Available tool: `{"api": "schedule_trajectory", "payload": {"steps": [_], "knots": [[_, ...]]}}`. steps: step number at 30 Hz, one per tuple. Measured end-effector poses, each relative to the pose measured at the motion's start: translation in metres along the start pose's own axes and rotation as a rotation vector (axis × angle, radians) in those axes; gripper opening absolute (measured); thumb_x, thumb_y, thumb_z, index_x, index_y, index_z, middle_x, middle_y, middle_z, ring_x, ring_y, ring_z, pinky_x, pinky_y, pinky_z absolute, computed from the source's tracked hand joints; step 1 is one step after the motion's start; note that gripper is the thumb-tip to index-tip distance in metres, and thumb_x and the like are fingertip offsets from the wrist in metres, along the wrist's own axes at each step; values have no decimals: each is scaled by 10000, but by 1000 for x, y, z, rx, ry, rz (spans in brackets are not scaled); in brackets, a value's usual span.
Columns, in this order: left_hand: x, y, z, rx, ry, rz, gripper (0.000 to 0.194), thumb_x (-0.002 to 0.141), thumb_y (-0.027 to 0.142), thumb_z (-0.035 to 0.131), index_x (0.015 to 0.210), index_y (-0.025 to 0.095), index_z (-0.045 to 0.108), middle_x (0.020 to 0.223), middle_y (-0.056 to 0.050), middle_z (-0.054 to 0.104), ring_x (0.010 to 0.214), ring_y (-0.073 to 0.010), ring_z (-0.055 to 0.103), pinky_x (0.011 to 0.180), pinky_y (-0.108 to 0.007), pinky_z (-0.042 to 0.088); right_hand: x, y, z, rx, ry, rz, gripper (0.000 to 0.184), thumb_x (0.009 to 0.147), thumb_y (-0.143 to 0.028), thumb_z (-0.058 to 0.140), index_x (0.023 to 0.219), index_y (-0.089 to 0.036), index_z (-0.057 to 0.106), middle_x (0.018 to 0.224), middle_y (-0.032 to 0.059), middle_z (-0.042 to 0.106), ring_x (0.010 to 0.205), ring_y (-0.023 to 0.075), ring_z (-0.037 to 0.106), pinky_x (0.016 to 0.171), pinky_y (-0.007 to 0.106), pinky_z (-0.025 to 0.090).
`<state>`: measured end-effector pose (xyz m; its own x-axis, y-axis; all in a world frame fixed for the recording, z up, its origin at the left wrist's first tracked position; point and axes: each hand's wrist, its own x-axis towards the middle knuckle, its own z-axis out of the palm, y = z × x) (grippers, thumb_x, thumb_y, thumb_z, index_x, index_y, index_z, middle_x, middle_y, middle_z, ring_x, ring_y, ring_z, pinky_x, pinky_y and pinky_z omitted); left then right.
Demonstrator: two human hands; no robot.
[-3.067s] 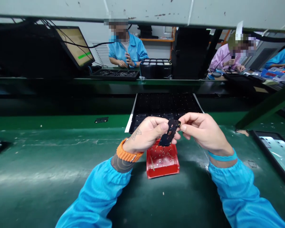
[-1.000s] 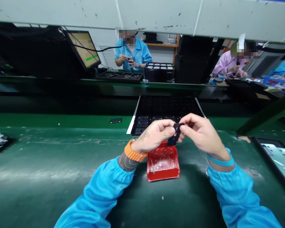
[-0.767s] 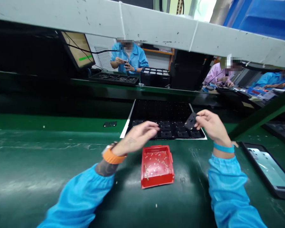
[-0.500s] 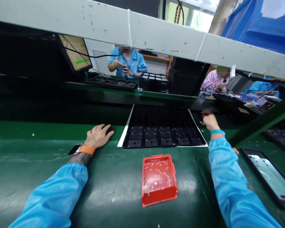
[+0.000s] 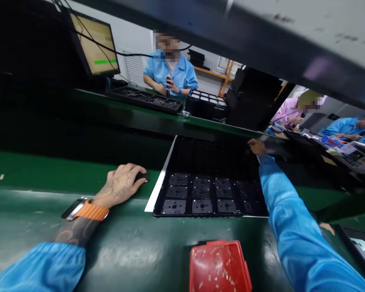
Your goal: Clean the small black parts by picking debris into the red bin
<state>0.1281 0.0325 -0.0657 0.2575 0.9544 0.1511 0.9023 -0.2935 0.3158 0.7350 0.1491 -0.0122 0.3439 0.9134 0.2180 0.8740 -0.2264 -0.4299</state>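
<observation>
Lit monitor left of a blue-sleeved co-worker, orange shelf behind

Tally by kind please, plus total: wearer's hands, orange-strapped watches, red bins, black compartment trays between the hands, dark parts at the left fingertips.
Wearer's hands (left hand, right hand): 2
Watch with orange strap: 1
Red bin: 1
Black compartment tray: 1
Dark part at left fingertips: 1
Total: 6
</observation>
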Motion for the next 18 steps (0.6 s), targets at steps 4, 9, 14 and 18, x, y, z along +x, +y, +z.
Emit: {"api": "schedule_trajectory", "payload": {"steps": [4,9,14,18], "knots": [[9,1,-1,-34,-82,-50,387,849,516,491,1049,240,676,1209,-145,649,1212,-407,549,1041,-614,409,2,8,19,-51,-56,-67,263,1055,-354,690,1224,-154,673,1262,101,654,1124,266,658,985,479,574],[13,8,-9,-248,-65,-144,333,725,533,603,861,231,639,1031,-125,673,1122,-414,578,1032,-607,391,-9,5,18,-67,-50,-94,264,1054,-356,689,1231,-162,673,1310,107,635,1173,278,636,1023,499,550],[5,3,-23,-480,89,-223,243,682,427,611,814,229,562,841,-54,670,823,-273,642,831,-399,483,-28,-8,-12,-22,32,-78,254,1056,-364,685,1203,-158,676,1257,100,653,1117,264,656,990,478,567],[-10,8,-37,-642,239,-277,309,714,450,611,894,205,556,777,-26,645,646,-185,603,680,-312,466,-64,-18,-59,87,120,-94,242,1043,-383,690,1090,-146,698,1125,87,697,1067,263,677,1007,501,546]]}}
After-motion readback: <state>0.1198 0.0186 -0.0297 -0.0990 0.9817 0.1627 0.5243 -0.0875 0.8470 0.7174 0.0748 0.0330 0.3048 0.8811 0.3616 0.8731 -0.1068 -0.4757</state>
